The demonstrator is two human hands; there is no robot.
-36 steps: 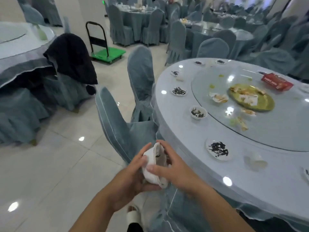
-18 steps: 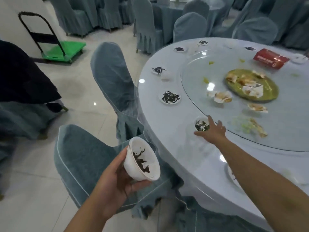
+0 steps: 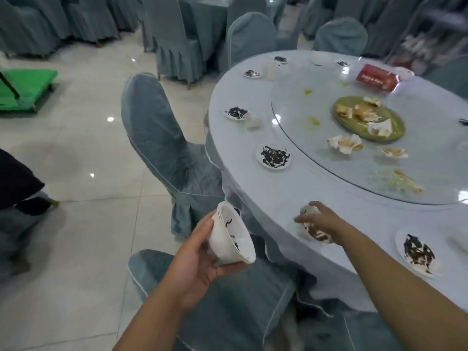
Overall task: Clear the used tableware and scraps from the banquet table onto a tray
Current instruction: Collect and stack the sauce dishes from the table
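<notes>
My right hand (image 3: 323,221) is curled over a small white bowl (image 3: 312,230) at the near rim of the round table (image 3: 266,198), fingers and thumb clamped round its wall. Blur smears it, but dark brown scraps show inside. At nine o'clock from it, off the table, my left hand (image 3: 200,252) cups a nested stack of white bowls (image 3: 231,236). They are thin-walled and glossy, tipped to the right, with black flecks stuck to the inner face. My thumb lies on the upper rim and my fingers sit under the base.

The table wears a smooth, shiny pale cloth. Flat white saucers of black scraps lie along its rim: one (image 3: 417,252) at three o'clock from my right hand, another (image 3: 273,156) at eleven o'clock. A round glass turntable (image 3: 430,160) fills the middle. It carries an olive-gold platter (image 3: 397,120) of food scraps at one o'clock, crumpled tissues (image 3: 345,144) just beside it, and a red packet (image 3: 377,77) at the far edge.

A chair in a soft grey-blue cover (image 3: 157,138) stands against the table at eleven o'clock from my left hand. A second covered chair (image 3: 228,305) sits directly beneath the stack.
</notes>
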